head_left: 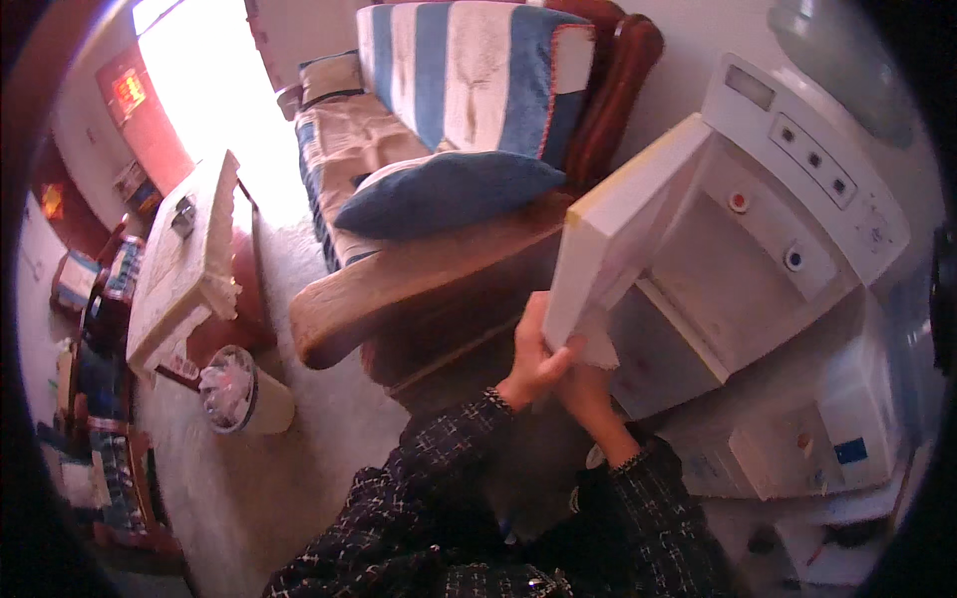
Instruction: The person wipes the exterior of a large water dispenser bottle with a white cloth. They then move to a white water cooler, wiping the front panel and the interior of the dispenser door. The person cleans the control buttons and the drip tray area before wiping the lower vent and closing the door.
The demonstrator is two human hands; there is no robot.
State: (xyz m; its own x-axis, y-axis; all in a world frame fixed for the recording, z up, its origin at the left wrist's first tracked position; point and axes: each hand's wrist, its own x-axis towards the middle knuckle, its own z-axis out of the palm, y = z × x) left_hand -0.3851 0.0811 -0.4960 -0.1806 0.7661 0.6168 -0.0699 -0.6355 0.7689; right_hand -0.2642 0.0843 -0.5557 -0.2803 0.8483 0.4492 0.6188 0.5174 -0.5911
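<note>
- Head view: your left hand [534, 367] bends around the near end of the open white door [578, 269] of the water dispenser [867, 214]; you can see contact, but cannot tell how firmly the fingers close.
- Your right hand [586, 394] is just beside it, to its right, at a crumpled white piece [598, 344] against the door's inner side; its fingertips are hidden, so you cannot tell whether they pinch it.
- Above and right of your hands are the red tap [738, 202] and the blue tap [794, 257].
- Beyond your left hand are a wooden sofa armrest [429, 274] and a blue cushion [454, 194].
- Well left of it stands a lined wastebasket [269, 401].
</note>
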